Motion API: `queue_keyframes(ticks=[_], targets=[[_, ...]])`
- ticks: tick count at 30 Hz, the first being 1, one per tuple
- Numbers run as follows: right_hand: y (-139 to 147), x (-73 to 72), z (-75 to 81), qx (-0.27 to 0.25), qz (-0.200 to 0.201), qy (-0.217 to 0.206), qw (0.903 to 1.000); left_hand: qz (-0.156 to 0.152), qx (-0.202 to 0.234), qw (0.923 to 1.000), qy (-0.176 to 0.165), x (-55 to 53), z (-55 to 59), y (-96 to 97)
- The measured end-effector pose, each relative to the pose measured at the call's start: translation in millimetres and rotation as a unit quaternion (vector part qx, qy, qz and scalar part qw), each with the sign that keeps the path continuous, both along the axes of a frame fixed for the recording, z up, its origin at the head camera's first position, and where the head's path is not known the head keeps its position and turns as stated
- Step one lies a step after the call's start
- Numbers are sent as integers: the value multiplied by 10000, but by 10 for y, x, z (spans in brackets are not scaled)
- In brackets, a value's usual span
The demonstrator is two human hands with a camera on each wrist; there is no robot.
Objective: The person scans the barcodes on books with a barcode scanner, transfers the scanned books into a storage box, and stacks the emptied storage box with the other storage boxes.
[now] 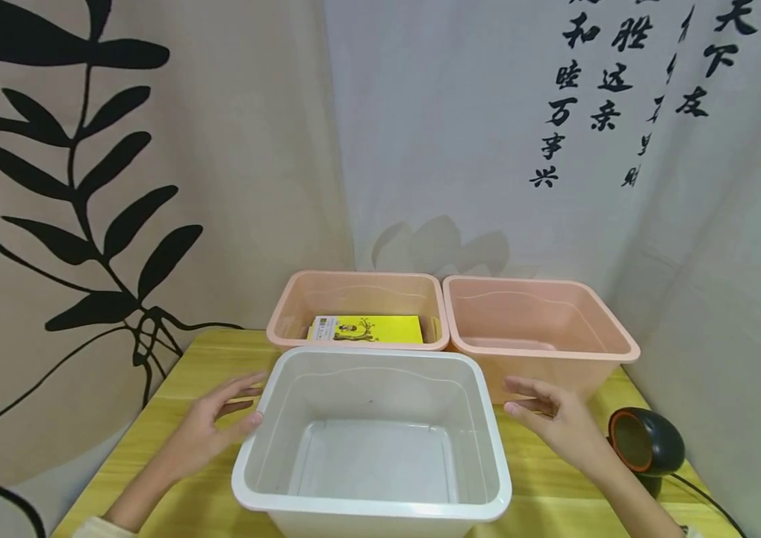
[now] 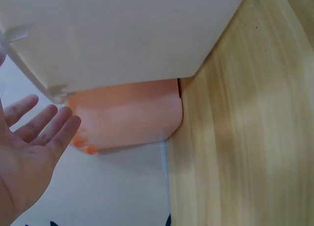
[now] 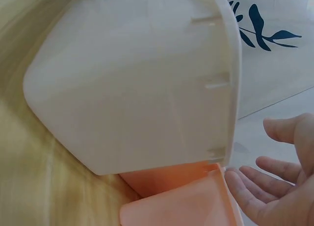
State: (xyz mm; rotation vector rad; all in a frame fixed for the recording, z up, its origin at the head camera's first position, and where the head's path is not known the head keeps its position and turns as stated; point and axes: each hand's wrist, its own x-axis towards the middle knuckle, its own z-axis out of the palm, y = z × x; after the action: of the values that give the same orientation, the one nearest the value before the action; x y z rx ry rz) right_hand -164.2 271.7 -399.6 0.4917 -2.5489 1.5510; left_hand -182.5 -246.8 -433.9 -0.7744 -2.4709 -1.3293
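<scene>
A white plastic bin [image 1: 372, 508] stands at the front of the table, its inside bare. My left hand [image 1: 215, 426] is beside its left rim, fingers spread and pointing forward, holding nothing. On the other side my right hand [image 1: 551, 418] hovers a little off the right rim with loosely bent fingers and nothing in them. The left wrist view shows the left palm [image 2: 27, 157] facing the bin's outer wall [image 2: 113, 35]. From the right wrist, the right fingers [image 3: 245, 191] appear near the rim of a pink bin [image 3: 186, 206].
Two pink bins stand behind the white one. The left bin [image 1: 356, 276] contains a yellow book or flat box [image 1: 387, 329] with a tree picture; the right bin [image 1: 541, 362] has a bare floor. A dark round lamp-like object [image 1: 656, 441] with a cable sits at the table's right edge.
</scene>
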Motion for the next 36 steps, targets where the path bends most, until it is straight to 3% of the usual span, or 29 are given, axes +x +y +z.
queue_keyframes(ticks=[12,24,36], targets=[[-109,107,-124,-302,91,-498,9983,205,100,9990,-376,35,-57,43],[-179,86,-194,-446,314,-591,9968,167,271,9992,-256,59,-53,61],[-190,68,-190,-974,501,-966,9893,-17,347,9989,-309,46,-48,48]])
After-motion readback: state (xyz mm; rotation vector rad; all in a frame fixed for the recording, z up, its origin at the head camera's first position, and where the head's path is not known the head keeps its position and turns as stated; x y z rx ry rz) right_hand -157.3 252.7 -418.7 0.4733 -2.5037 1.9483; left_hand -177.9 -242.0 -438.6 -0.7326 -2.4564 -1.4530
